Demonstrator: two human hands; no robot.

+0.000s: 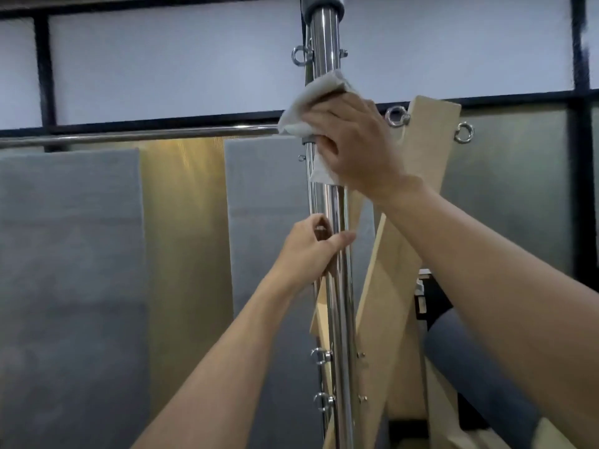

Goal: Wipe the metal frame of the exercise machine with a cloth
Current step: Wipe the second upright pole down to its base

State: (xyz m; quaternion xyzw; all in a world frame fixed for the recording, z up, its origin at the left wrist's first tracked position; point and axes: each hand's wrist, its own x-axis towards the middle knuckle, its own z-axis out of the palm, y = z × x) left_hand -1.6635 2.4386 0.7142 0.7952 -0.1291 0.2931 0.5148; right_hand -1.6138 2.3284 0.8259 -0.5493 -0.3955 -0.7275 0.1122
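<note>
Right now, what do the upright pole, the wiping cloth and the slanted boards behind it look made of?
Upright pole: polished metal, likely chrome or stainless steel, with mirror-like streaked reflections. Cloth: soft pale fabric, possibly paper, crumpled around the pole under the right hand. Slanted boards: pale wood, matte, with squared edges.

Cloth (312, 103) on upright pole (325, 37); right hand (351, 140) above left hand (309, 247).

There are one crumpled white cloth (311, 102), a left hand (304, 251) and a right hand (353, 140), one upright chrome pole (324, 43), one horizontal chrome bar (129, 136), two pale wooden boards (421, 189), two grey padded panels (64, 254) and five large steel eye bolts (397, 116).
</note>
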